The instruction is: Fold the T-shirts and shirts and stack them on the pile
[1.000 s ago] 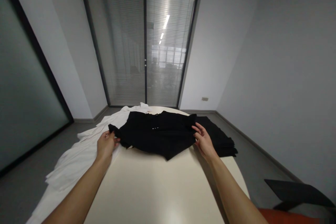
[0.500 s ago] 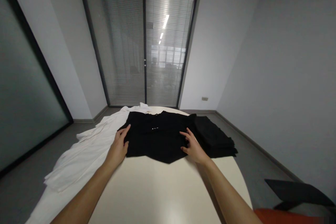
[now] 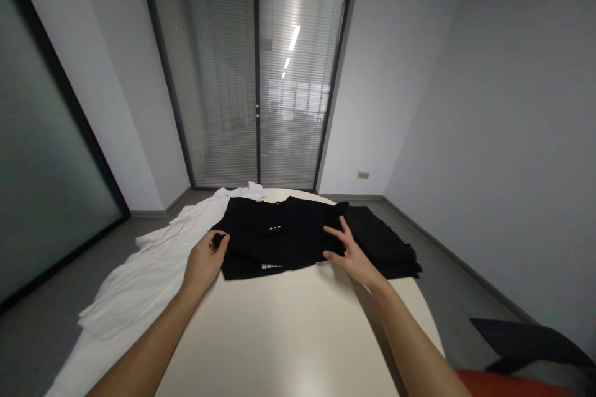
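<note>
A black T-shirt (image 3: 279, 237) lies across the table, with small white marks on its middle and a line of white print by its near edge. At its left side my left hand (image 3: 205, 260) has thumb and fingers brought together on a bit of the black fabric. My right hand (image 3: 352, 258) is over the shirt's right part, fingers spread; whether the fingertips touch the cloth I cannot tell. Just right of it sits a stack of folded black clothes (image 3: 382, 239). White garments (image 3: 153, 273) are spread along the left of the table.
The pale table (image 3: 279, 329) has a rounded right edge. A chair with a black part (image 3: 531, 341) and an orange-red seat (image 3: 507, 383) stands at the lower right. Glass doors with blinds (image 3: 251, 87) are beyond the table.
My left hand has closed on the shirt's left side. My right hand has shifted slightly right with fingers spreading. The shirt's pointed near edge has drawn back, and white print now shows there.
</note>
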The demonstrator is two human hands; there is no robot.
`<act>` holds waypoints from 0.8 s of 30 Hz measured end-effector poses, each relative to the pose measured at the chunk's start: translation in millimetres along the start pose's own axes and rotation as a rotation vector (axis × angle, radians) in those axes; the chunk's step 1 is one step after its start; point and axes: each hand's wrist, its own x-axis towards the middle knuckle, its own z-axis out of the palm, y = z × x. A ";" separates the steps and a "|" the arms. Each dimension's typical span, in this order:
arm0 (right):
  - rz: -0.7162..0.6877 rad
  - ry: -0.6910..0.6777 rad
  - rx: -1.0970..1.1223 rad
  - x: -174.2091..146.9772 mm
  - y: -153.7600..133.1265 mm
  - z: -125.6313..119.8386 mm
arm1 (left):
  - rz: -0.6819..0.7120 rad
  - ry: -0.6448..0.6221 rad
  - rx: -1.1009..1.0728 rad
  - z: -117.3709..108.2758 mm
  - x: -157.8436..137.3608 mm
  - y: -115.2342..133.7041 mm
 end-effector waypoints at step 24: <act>-0.178 0.349 -0.447 6.4 2.6 -6.3 | -0.017 0.109 -0.213 -22.9 3.4 18.4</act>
